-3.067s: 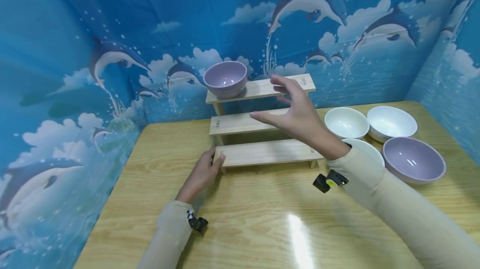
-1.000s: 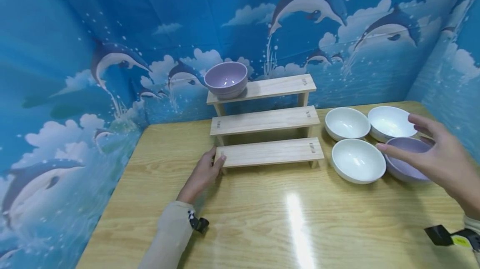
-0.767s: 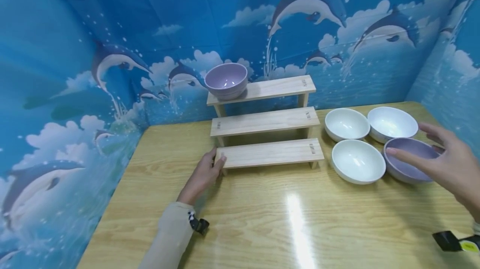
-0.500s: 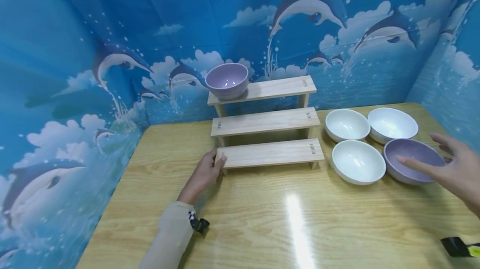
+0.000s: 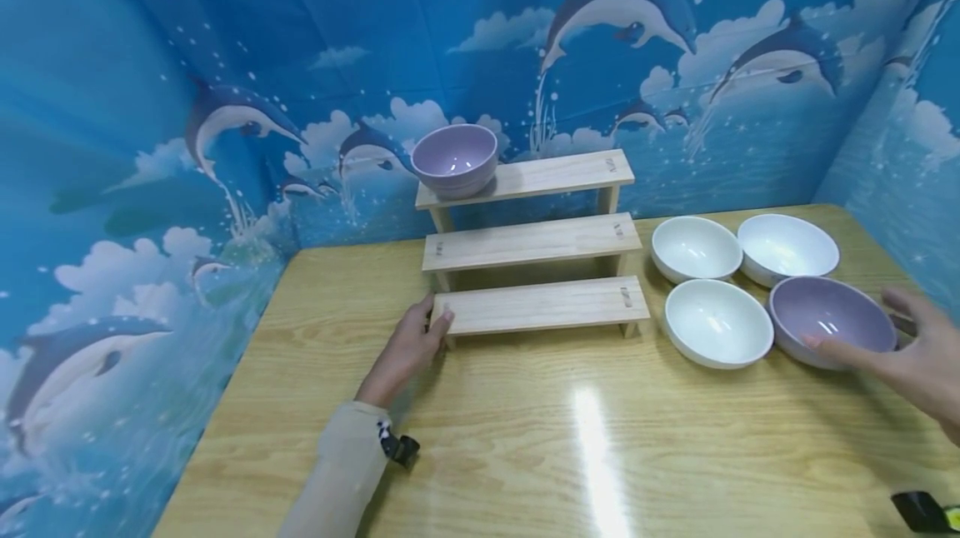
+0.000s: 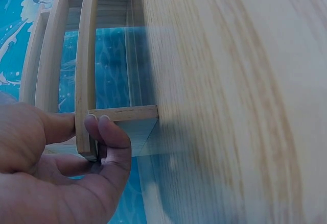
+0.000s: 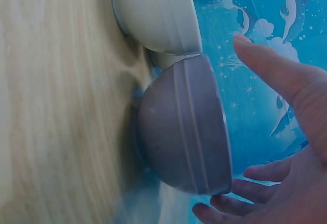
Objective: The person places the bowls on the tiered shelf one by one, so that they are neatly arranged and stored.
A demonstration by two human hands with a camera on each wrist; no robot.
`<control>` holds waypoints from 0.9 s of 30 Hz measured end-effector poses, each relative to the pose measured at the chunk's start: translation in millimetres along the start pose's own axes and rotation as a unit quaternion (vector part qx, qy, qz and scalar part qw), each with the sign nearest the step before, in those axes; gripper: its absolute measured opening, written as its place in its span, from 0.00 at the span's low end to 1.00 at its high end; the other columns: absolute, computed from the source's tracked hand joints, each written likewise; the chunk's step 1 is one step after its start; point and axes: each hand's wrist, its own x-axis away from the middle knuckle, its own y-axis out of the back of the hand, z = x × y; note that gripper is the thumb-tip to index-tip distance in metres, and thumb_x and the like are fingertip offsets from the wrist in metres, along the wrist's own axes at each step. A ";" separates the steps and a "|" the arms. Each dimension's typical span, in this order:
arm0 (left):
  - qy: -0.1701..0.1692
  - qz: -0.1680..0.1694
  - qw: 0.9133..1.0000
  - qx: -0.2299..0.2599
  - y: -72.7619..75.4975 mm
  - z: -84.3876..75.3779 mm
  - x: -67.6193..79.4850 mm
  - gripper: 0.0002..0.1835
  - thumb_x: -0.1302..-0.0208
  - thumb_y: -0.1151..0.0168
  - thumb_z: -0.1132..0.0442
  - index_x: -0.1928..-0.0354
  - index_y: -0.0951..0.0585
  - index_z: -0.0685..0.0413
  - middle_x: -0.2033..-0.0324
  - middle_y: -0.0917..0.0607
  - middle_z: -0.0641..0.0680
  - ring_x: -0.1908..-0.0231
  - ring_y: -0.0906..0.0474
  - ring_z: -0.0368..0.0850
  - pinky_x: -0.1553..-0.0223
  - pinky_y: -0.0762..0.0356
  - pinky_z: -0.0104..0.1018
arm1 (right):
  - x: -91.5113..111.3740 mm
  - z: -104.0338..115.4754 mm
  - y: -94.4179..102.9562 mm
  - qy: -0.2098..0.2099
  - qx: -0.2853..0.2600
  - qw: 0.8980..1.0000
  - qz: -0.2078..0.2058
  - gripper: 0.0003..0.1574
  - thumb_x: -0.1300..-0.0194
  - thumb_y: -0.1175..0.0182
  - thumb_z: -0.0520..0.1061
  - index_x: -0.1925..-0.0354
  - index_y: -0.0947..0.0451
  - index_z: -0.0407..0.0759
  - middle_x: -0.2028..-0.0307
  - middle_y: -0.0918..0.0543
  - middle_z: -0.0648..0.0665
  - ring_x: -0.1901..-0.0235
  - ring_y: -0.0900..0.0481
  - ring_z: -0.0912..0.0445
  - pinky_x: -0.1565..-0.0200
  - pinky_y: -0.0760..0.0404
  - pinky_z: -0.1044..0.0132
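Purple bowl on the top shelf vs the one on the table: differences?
Place: the shelf bowl sits atop the wooden stand; the table bowl rests on the table.
Neighbours: the shelf bowl is the only bowl on the wooden stand; the table bowl is grouped with three white bowls.
Hand: none at the shelf bowl; the right hand is spread at the table bowl.
Shared: both purple, glossy, upright.

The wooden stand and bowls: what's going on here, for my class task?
A person's left hand grips the left end of the lowest step of a wooden stand. The right hand is open at the purple bowl on the table, not yet holding it. Three white bowls stand beside it; another purple bowl sits at the left of the top step.
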 end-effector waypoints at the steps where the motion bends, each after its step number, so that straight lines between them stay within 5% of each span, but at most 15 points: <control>1: 0.000 0.001 1.000 0.001 0.0 0.1 0.0 0.35 0.18 0.54 0.50 0.19 0.51 0.55 0.26 0.42 0.65 0.33 0.34 0.56 0.35 0.33 0.56 | 0.1 -1.3 -0.3 0.000 0.001 1.000 0.001 0.70 0.38 0.27 0.51 0.23 0.64 0.24 0.28 0.58 0.15 0.31 0.55 0.19 0.31 0.36 0.64; 3: 0.002 0.001 1.000 -0.001 0.0 0.0 0.2 0.36 0.18 0.54 0.50 0.19 0.52 0.55 0.25 0.43 0.65 0.33 0.35 0.56 0.34 0.33 0.56 | 0.4 -2.6 -1.4 0.001 0.002 1.000 0.000 0.69 0.40 0.25 0.50 0.24 0.60 0.22 0.30 0.53 0.13 0.34 0.49 0.18 0.52 0.29 0.81; 5: 0.004 0.002 1.000 -0.001 0.0 -0.2 0.2 0.36 0.18 0.54 0.50 0.19 0.52 0.55 0.25 0.43 0.65 0.32 0.35 0.56 0.34 0.33 0.56 | 0.5 -4.0 -3.2 0.006 0.001 1.000 -0.003 0.66 0.43 0.23 0.49 0.26 0.54 0.22 0.34 0.45 0.13 0.39 0.36 0.26 0.70 0.35 0.84; 7: 0.006 0.003 1.000 0.001 0.0 -0.3 0.3 0.36 0.18 0.54 0.50 0.19 0.52 0.54 0.25 0.43 0.64 0.34 0.34 0.56 0.36 0.32 0.56 | 0.7 -5.2 -5.2 0.005 0.004 1.000 -0.007 0.64 0.45 0.22 0.49 0.28 0.49 0.23 0.38 0.39 0.16 0.48 0.26 0.44 0.73 0.34 0.81; 11: 0.007 0.003 1.000 0.002 0.1 -0.5 0.5 0.36 0.18 0.54 0.50 0.19 0.53 0.54 0.26 0.43 0.64 0.35 0.33 0.55 0.36 0.31 0.56 | 0.7 -9.4 -9.5 0.002 0.003 1.000 -0.016 0.61 0.47 0.20 0.49 0.30 0.46 0.25 0.42 0.35 0.21 0.64 0.36 0.73 0.73 0.32 0.79; 18: 0.007 0.005 1.000 0.006 0.6 0.3 0.9 0.36 0.18 0.54 0.50 0.19 0.53 0.56 0.24 0.46 0.65 0.29 0.39 0.60 0.33 0.35 0.58 | -0.8 -18.6 -17.1 0.020 -0.032 0.998 -0.050 0.49 0.52 0.18 0.44 0.39 0.36 0.38 0.53 0.29 0.40 0.63 0.34 0.73 0.68 0.33 0.83; 27: 0.003 0.004 1.000 0.007 0.6 0.5 0.2 0.36 0.18 0.54 0.50 0.19 0.52 0.55 0.24 0.47 0.65 0.28 0.41 0.61 0.33 0.35 0.58 | -2.4 -19.3 -21.3 0.004 -0.038 0.998 -0.044 0.60 0.51 0.18 0.44 0.30 0.42 0.33 0.48 0.32 0.35 0.61 0.35 0.72 0.67 0.34 0.82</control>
